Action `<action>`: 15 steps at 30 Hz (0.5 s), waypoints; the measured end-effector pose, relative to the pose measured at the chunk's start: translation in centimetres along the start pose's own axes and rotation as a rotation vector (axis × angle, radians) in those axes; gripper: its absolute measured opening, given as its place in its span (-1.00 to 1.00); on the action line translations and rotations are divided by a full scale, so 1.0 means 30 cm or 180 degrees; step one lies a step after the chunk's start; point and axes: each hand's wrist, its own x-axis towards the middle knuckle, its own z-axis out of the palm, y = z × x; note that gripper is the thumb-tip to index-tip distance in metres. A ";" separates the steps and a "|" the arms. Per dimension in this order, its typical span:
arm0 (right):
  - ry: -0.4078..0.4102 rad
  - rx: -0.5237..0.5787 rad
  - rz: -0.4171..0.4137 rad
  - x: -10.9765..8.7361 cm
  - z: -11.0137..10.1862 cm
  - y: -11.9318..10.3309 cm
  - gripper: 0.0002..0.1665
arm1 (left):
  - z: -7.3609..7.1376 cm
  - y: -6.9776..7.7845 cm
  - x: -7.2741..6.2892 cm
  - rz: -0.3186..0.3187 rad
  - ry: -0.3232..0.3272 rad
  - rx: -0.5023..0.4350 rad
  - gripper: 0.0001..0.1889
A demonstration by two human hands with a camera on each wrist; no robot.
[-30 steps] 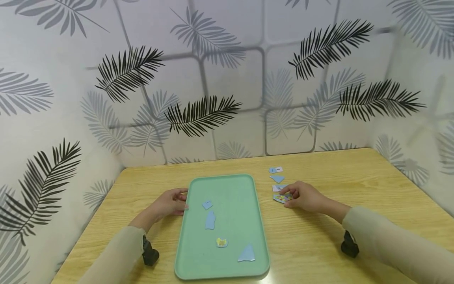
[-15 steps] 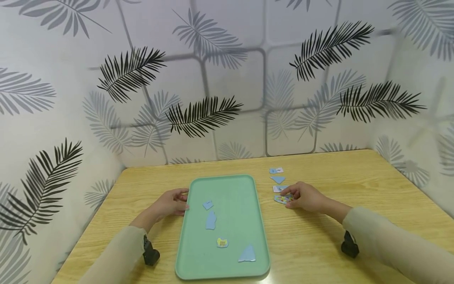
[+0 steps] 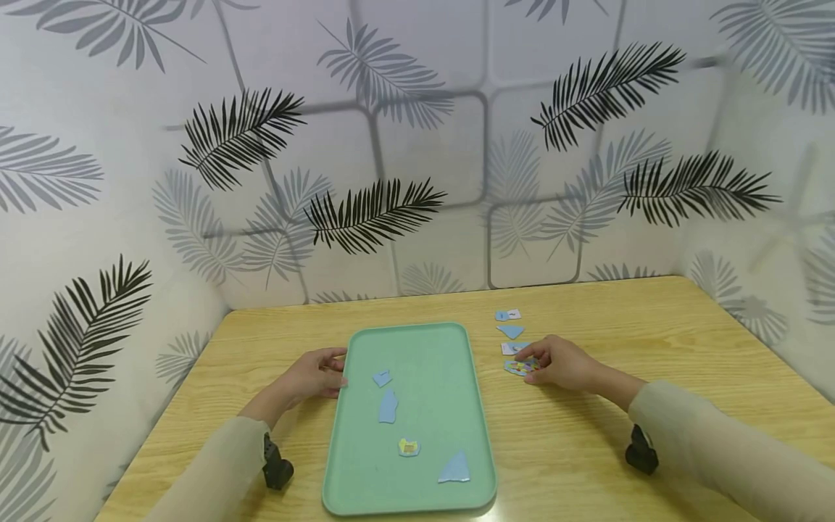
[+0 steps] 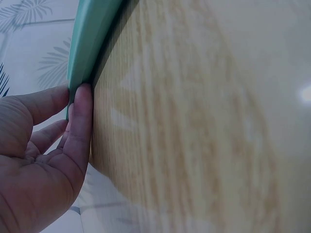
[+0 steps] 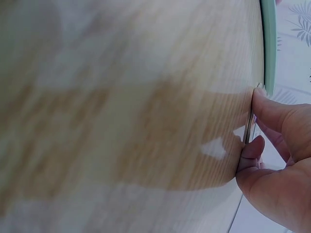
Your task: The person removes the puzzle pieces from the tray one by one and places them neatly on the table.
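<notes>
In the head view, my left hand [image 3: 313, 374] holds the left rim of the mint-green tray [image 3: 433, 384]. The left wrist view shows the thumb and fingers pinching that rim [image 4: 91, 41] from above and below. To the tray's right, my right hand [image 3: 562, 364] has its thumb and fingertips on the edges of a flat multicoloured puzzle piece [image 3: 514, 367] on the table. From the right wrist, the piece appears as a thin edge [image 5: 249, 127] between thumb and curled fingers. Just beyond it lies a white-and-blue piece [image 3: 510, 349], partly hidden by the index finger.
Inside the tray are a small blue piece [image 3: 382, 378], a long blue piece [image 3: 388, 407], a yellow piece [image 3: 409, 448] and a blue triangular piece [image 3: 455, 470]. Farther back, a blue triangle [image 3: 512, 331] and a blue-and-white piece [image 3: 508, 315] lie on the wooden table [image 3: 626, 319]. Patterned walls stand behind.
The multicoloured piece has shifted very slightly right with my right hand. My left hand keeps its hold on the tray rim, and the other pieces stay where they were.
</notes>
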 end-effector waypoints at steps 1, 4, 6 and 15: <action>-0.0006 0.0008 -0.0017 0.000 0.001 0.001 -0.61 | 0.000 -0.001 -0.001 0.0007 -0.0013 0.0001 -0.31; -0.0014 0.0037 -0.0036 -0.004 0.003 -0.001 -0.61 | -0.001 -0.002 -0.002 0.0008 -0.0015 -0.0027 -0.31; -0.0025 0.0045 -0.0029 -0.004 0.003 -0.002 -0.60 | -0.001 -0.005 -0.002 0.0004 -0.0017 -0.0026 -0.31; -0.0056 0.0128 0.0055 0.003 -0.003 0.003 -0.59 | -0.005 -0.015 0.014 -0.0030 0.0020 -0.0052 -0.34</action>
